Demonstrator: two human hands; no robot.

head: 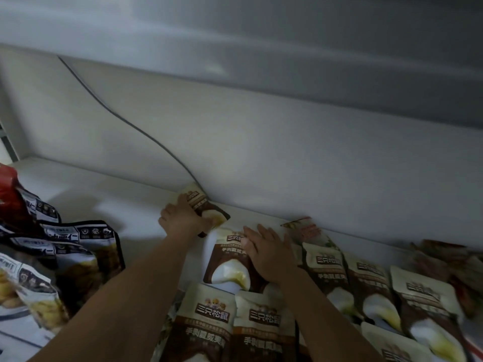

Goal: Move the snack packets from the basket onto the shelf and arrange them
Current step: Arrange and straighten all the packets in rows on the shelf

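Note:
Several cream-and-brown snack packets lie flat on the white shelf (pixel 86 194). My left hand (pixel 183 216) grips one such packet (pixel 206 205) at the back, next to the shelf's rear wall. My right hand (pixel 269 250) rests flat, fingers spread, on another packet (pixel 227 265) just in front of it. A row of the same packets (pixel 371 280) runs to the right, and two more (pixel 209 317) lie nearest me. No basket is in view.
Dark packets with white tops (pixel 78 246) and a red packet (pixel 10 194) are piled at the left. Reddish packets (pixel 454 267) lie at the far right. A grey cable (pixel 122 118) runs down the rear wall. Another shelf (pixel 261 48) overhangs.

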